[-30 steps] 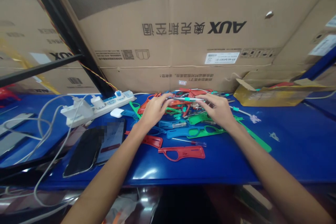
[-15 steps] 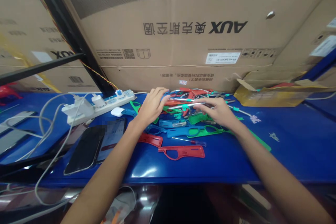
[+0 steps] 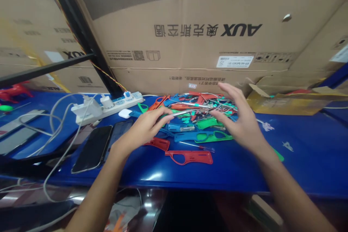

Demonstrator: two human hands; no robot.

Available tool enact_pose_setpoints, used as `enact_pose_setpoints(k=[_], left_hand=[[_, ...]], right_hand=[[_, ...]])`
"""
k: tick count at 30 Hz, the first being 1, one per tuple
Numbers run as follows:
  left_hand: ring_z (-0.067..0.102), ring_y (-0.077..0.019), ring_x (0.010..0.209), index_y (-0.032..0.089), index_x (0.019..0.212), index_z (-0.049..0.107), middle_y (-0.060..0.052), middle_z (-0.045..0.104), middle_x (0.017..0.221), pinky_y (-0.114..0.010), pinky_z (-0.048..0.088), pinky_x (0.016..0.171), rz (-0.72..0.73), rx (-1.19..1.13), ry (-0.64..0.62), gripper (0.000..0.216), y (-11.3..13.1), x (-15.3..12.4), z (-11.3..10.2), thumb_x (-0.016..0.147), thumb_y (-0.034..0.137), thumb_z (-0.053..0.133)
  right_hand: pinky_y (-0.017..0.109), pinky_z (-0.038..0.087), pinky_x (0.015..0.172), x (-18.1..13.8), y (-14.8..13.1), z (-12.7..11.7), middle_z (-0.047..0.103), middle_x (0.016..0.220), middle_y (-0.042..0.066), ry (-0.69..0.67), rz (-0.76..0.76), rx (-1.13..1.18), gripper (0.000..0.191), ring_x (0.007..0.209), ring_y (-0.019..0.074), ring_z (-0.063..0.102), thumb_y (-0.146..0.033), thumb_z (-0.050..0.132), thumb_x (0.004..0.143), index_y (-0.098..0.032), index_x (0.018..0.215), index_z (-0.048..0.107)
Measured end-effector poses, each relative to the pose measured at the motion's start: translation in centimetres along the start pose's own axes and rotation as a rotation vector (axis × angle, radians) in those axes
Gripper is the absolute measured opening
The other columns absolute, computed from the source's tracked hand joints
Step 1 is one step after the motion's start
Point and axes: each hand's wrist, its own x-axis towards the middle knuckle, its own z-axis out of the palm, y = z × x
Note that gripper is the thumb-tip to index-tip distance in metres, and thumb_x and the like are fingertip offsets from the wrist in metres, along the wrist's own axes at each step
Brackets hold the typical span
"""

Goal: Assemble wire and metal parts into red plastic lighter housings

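Note:
My left hand (image 3: 144, 127) pinches one end of a thin metal rod with a teal collar (image 3: 187, 111), held level just above a heap of red, green and blue plastic handles (image 3: 195, 116). To the right of the rod my right hand (image 3: 240, 117) hovers over the heap with its fingers spread and nothing in them. A red handle (image 3: 190, 157) and a blue handle (image 3: 185, 137) lie on the blue table (image 3: 299, 159) in front of the heap.
A white power strip (image 3: 108, 107) with plugged chargers and cables sits at the left, with two phones (image 3: 95, 148) near the front edge. Large cardboard boxes (image 3: 206, 29) wall the back. An open flat cardboard box (image 3: 293, 102) lies at the right.
My right hand has let go of the rod and opened, lifting away to the right. My left hand has drawn back toward me and now holds the rod alone.

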Motion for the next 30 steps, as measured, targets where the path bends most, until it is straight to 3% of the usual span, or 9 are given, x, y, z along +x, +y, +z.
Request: enact_pose_setpoints(k=[2, 4, 9, 13, 16, 19, 25, 30], left_hand=[[0.068, -0.0172, 0.086, 0.022, 0.106, 0.064, -0.003, 0.072, 0.099, -0.029, 0.053, 0.079, -0.059, -0.032, 0.045, 0.025, 0.5, -2.6, 0.0, 0.105, 0.040, 0.047], [0.069, -0.0179, 0.091, 0.022, 0.112, 0.063, -0.004, 0.073, 0.103, -0.029, 0.055, 0.081, -0.093, -0.070, 0.114, 0.023, 1.0, -5.1, 0.5, 0.105, 0.038, 0.047], [0.070, -0.0192, 0.104, 0.026, 0.142, 0.055, -0.007, 0.070, 0.125, -0.030, 0.056, 0.090, -0.099, -0.066, 0.202, 0.037, 2.3, -9.1, 2.1, 0.106, 0.031, 0.044], [0.067, -0.0201, 0.113, 0.029, 0.140, 0.058, -0.005, 0.069, 0.128, -0.030, 0.053, 0.096, -0.130, -0.043, 0.224, 0.036, 3.2, -9.9, 2.8, 0.106, 0.031, 0.046], [0.069, -0.0190, 0.105, 0.029, 0.129, 0.065, -0.003, 0.072, 0.120, -0.028, 0.053, 0.091, -0.127, -0.032, 0.242, 0.029, 3.8, -9.6, 3.3, 0.105, 0.033, 0.049], [0.071, -0.0186, 0.096, 0.027, 0.119, 0.068, -0.002, 0.075, 0.110, -0.027, 0.052, 0.086, -0.094, -0.036, 0.242, 0.023, 4.4, -9.0, 4.0, 0.104, 0.035, 0.053], [0.071, -0.0177, 0.091, 0.026, 0.113, 0.067, -0.002, 0.074, 0.103, -0.027, 0.053, 0.082, -0.083, -0.068, 0.211, 0.019, 4.1, -8.5, 5.1, 0.103, 0.037, 0.055], [0.070, -0.0182, 0.095, 0.025, 0.112, 0.066, -0.003, 0.074, 0.105, -0.028, 0.054, 0.085, -0.062, -0.083, 0.214, 0.018, 3.2, -8.6, 5.8, 0.100, 0.037, 0.060]], right_hand=[[0.048, 0.052, 0.106, -2.7, -1.8, 0.2, 0.064, 0.133, 0.007, -0.021, 0.012, 0.013, 0.034, 0.125, 0.0278, 0.060, -0.030, 0.064, 0.097, -0.031, 0.131, 0.062], [0.041, 0.058, 0.090, -5.8, -3.1, 1.4, 0.074, 0.105, 0.003, -0.143, -0.019, 0.069, 0.017, 0.102, 0.0228, 0.069, -0.024, 0.058, 0.100, -0.031, 0.109, 0.071], [0.049, 0.053, 0.095, -10.3, -3.3, 4.1, 0.075, 0.116, 0.005, -0.380, -0.079, -0.063, 0.018, 0.105, 0.0269, 0.069, -0.027, 0.059, 0.100, -0.026, 0.112, 0.073], [0.047, 0.052, 0.093, -10.3, -2.2, 3.5, 0.077, 0.106, 0.006, -0.287, -0.029, -0.064, 0.017, 0.097, 0.0250, 0.070, -0.029, 0.058, 0.101, -0.023, 0.106, 0.073], [0.041, 0.054, 0.089, -9.5, -2.2, 3.0, 0.074, 0.118, 0.007, -0.174, 0.135, 0.070, 0.030, 0.096, 0.0225, 0.069, -0.034, 0.062, 0.099, -0.026, 0.128, 0.065], [0.034, 0.057, 0.077, -8.6, -2.6, 3.3, 0.072, 0.120, 0.006, -0.177, 0.249, 0.239, 0.049, 0.080, 0.0180, 0.066, -0.035, 0.065, 0.096, -0.028, 0.143, 0.053], [0.034, 0.057, 0.077, -8.8, -2.0, 3.7, 0.073, 0.100, 0.005, -0.203, 0.222, 0.262, 0.016, 0.084, 0.0206, 0.068, -0.034, 0.064, 0.097, -0.024, 0.105, 0.074], [0.039, 0.053, 0.093, -10.4, -1.9, 3.0, 0.073, 0.107, 0.007, -0.171, 0.079, 0.120, 0.013, 0.102, 0.0233, 0.067, -0.027, 0.062, 0.099, -0.024, 0.106, 0.072]])
